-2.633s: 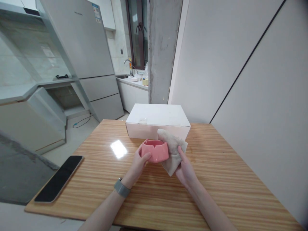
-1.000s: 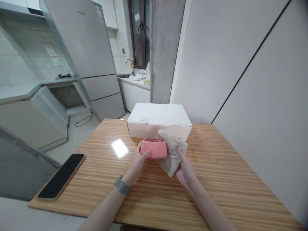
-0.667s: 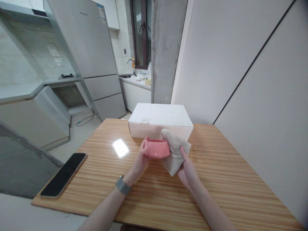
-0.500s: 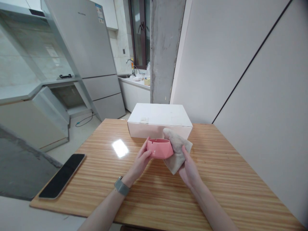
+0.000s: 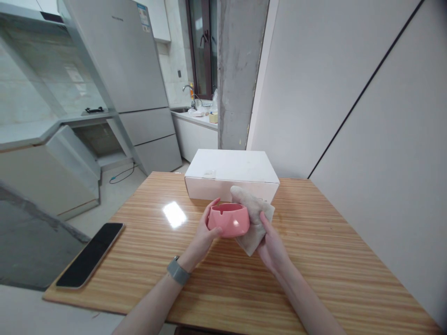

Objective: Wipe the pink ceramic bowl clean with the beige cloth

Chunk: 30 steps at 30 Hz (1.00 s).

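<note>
A pink ashtray (image 5: pixel 228 219) with notches in its rim is held above the wooden table (image 5: pixel 314 260), in front of a white box (image 5: pixel 232 174). My left hand (image 5: pixel 206 232), with a grey watch on its wrist, grips the ashtray's left side. My right hand (image 5: pixel 270 246) is closed on a beige cloth (image 5: pixel 253 218) and presses it against the ashtray's right side. The cloth hides most of my right fingers.
A black phone (image 5: pixel 90 255) lies near the table's left edge. A white wall runs along the table's right side, with a concrete pillar (image 5: pixel 239 70) behind the box. A grey fridge (image 5: pixel 132 74) and a kitchen counter with a sink stand further back.
The ashtray has turned and tilted in my left hand, with its rim now tipped more toward me. The cloth has shifted slightly against its right side. Both hands stay in the same spot.
</note>
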Each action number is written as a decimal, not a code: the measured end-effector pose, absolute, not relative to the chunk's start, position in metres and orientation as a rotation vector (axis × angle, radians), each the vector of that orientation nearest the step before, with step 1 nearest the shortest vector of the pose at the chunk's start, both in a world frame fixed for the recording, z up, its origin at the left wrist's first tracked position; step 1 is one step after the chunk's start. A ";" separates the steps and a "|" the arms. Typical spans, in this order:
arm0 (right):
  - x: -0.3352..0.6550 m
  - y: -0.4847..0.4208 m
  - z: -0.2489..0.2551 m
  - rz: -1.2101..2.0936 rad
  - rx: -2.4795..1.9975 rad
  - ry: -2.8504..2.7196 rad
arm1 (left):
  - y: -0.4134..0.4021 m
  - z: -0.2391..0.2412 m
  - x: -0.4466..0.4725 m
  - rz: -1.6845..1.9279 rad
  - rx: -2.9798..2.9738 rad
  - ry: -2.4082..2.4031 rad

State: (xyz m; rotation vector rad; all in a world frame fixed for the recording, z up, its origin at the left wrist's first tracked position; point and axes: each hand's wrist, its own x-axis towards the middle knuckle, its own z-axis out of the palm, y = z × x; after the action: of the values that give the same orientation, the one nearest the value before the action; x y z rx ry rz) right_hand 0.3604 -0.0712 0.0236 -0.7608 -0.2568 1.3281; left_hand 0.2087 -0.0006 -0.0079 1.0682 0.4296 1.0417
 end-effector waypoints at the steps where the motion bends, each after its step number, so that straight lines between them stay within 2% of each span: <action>1: 0.360 -0.071 0.024 1.329 -0.756 -0.264 | 0.000 -0.008 0.209 1.055 1.072 0.446; 22: 0.354 -0.069 0.015 1.292 -0.752 -0.269 | 0.000 -0.004 0.210 1.218 1.255 0.745; 30: 0.365 -0.069 0.017 1.181 -0.786 -0.230 | 0.000 -0.019 0.215 1.070 1.077 0.460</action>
State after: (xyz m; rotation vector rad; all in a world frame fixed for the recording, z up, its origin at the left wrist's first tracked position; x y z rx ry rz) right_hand 0.3648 -0.0688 0.0171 -0.7858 -0.2301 1.1809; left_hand 0.2153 0.0000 -0.0189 1.0772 0.4601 1.0701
